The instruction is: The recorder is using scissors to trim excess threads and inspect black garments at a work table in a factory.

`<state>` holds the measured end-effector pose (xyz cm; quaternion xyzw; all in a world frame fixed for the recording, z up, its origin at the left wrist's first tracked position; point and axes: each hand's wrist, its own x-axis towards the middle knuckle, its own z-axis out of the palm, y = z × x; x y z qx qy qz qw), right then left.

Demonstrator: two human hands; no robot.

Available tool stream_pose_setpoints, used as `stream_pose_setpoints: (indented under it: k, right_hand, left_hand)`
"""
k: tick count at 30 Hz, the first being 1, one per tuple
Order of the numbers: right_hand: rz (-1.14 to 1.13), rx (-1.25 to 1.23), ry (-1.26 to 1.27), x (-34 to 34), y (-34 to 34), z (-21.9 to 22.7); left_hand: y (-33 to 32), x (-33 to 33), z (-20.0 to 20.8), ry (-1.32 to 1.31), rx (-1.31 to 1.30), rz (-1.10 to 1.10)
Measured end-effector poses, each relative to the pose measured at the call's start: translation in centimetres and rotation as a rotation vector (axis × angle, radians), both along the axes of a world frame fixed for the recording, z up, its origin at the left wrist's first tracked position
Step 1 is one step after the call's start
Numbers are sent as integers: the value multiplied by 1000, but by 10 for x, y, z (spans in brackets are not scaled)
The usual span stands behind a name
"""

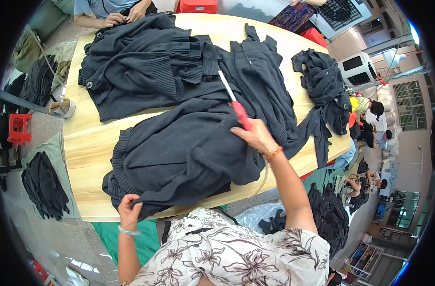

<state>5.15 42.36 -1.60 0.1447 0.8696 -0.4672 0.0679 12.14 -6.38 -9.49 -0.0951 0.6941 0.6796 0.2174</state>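
Red stool [20, 129] beyond the left edge of the pale wooden table [86, 167]; wood shows along that side. Left hand [129, 208] pinches the dark sweater [179, 148] at the near edge. Sweater spans between the hands. Right hand [256, 137] grips a red-handled tool [240, 113]. Garment heap [324, 81] by the right edge.

Fisheye camera riding on wearer's head, looking steeply down past floral-print shirt [198, 250] onto wooden tabletop [86, 159], left hand [129, 213] and right hand [259, 137] sitting close below. Lens facing across it toward co-worker's hand [138, 11] near top edge; barred window [409, 106] across room leaning sideways near dark round rim at right.
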Motion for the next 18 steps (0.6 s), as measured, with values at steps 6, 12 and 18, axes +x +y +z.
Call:
stream_pose_setpoints:
  k: [6, 12, 18]
  right_hand:
    - [-373, -47, 43, 53, 48, 48]
    - [-198, 767, -65, 77, 76, -28]
    - [-275, 1083, -139, 131, 80, -19]
  left_hand:
    - [-27, -23, 31, -126, 198, 24]
    - [11, -55, -4, 219, -365, -109]
    - [122, -33, 55, 956, -744, -242]
